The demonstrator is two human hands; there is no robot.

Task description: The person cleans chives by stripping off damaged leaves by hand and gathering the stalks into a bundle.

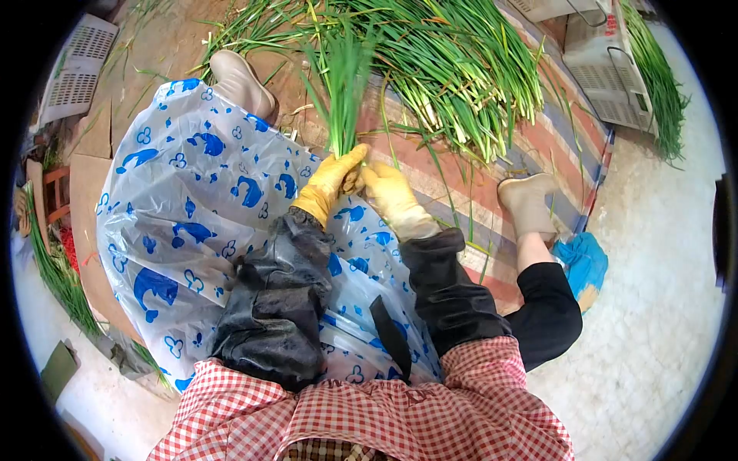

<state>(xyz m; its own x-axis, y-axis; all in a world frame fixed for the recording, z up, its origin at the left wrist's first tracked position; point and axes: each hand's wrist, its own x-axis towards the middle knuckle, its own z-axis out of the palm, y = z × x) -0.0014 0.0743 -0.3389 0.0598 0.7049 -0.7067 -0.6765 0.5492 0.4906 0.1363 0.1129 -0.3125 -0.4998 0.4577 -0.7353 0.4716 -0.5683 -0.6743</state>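
In a yellow glove, my left hand (pixel 332 183) is closed around the white lower ends of a bunch of green leafy stalks (pixel 344 92), which points away from me and is blurred at its tips. Close beside it on the right is my right hand (pixel 390 198), in a paler yellow glove. Its fingers are bent near the stalk ends, and what they hold, if anything, is too small to make out. Beyond both hands a large heap of the same stalks (pixel 461 77) lies on the striped sheet (pixel 480 203).
A plastic sheet with blue prints (pixel 207 230) covers my lap. Beige boots (pixel 242 83) stand on both sides. White crates (pixel 607 77) are at the upper right and upper left (pixel 79 65). A blue bag (pixel 583 261) lies beside my right leg.
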